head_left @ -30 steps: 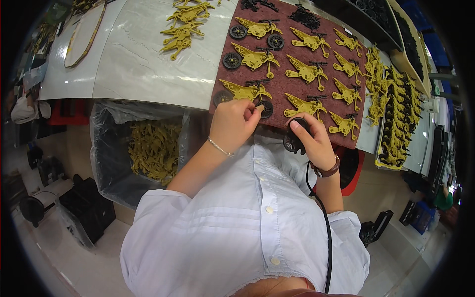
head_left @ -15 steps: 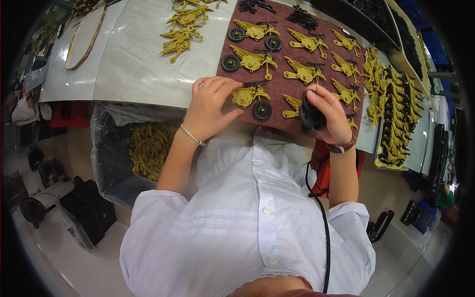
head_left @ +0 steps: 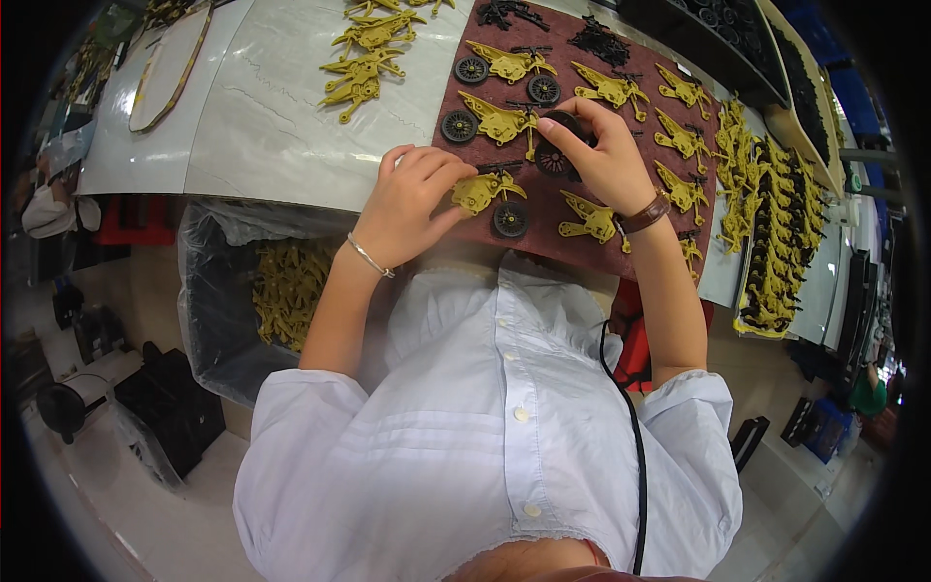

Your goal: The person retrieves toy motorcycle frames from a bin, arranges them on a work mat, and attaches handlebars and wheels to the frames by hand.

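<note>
The workpiece is a mustard-yellow moulded plastic frame (head_left: 477,191), flat and irregular in outline, with a thin black axle across its upper edge and a black spoked wheel (head_left: 510,219) just beside its lower right corner. It lies on the near edge of a dark red mat (head_left: 582,175), which rests on the pale worktop (head_left: 262,126).

The left hand (head_left: 412,199) rests on the mat edge with its fingers curled down; the fingertips (head_left: 456,184) touch the left side of the yellow frame. The grip is closed lightly against the part, holding it flat against the mat rather than lifting it.

The right hand (head_left: 601,155) is up the mat, to the right of the yellow frame and apart from it. Its grip is clamped on a second black wheel (head_left: 558,155), thumb and fingers wrapped around the rim. A brown strap sits on this wrist, a thin silver bangle on the left.

Further frames of the same yellow, some with wheels fitted, lie in rows across the mat. A loose pile of frames (head_left: 364,58) lies on the bare worktop to the upper left. At the right edge, a long tray (head_left: 766,252) holds stacked yellow and black parts. Below the worktop, a bin lined with clear plastic film (head_left: 281,291) holds more yellow parts. No legible labels or signs are visible.
</note>
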A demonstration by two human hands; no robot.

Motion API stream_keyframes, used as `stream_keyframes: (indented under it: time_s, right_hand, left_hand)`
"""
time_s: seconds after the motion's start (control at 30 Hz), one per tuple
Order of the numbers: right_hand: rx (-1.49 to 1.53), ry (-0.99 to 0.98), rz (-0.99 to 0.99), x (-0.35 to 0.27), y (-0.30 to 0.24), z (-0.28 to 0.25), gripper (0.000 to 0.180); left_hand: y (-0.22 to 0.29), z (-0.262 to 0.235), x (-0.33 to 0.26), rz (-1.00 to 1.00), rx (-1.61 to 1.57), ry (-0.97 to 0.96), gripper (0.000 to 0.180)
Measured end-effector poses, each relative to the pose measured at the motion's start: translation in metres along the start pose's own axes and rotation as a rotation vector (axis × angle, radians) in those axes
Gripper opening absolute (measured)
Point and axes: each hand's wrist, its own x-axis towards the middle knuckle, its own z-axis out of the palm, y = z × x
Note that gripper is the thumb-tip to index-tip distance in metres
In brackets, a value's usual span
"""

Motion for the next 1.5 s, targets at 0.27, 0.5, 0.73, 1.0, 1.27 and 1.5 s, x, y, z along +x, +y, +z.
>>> stream_keyframes:
  time_s: [0.27,0.5,0.73,1.0,1.27,1.5]
  right_hand:
    - [0.292,0.056,0.028,-0.015,-0.032,0.021,0.019]
    - [0.313,0.32,-0.003,-0.027,-0.021,0.002,0.019]
    - [0.509,0.442,0.082,-0.049,-0.002,-0.023,0.016]
    - [0.542,0.436,0.079,-0.065,-0.005,-0.029,0.015]
    - [0.535,0.415,0.101,-0.071,-0.004,-0.028,0.015]
    - [0.726,0.348,0.157,-0.08,-0.007,-0.03,0.013]
  left_hand:
    - [0.032,0.017,0.035,-0.424,-1.083,0.122,0.026]
    - [0.019,0.033,0.063,-0.496,-1.053,-0.008,0.02]
    - [0.005,0.047,0.069,-0.32,-0.024,0.044,0.027]
    - [0.005,0.051,0.073,-0.34,0.041,0.016,0.025]
    - [0.012,0.052,0.074,-0.327,0.124,0.049,0.021]
    - [0.018,0.043,0.077,-0.22,-0.004,0.284,0.018]
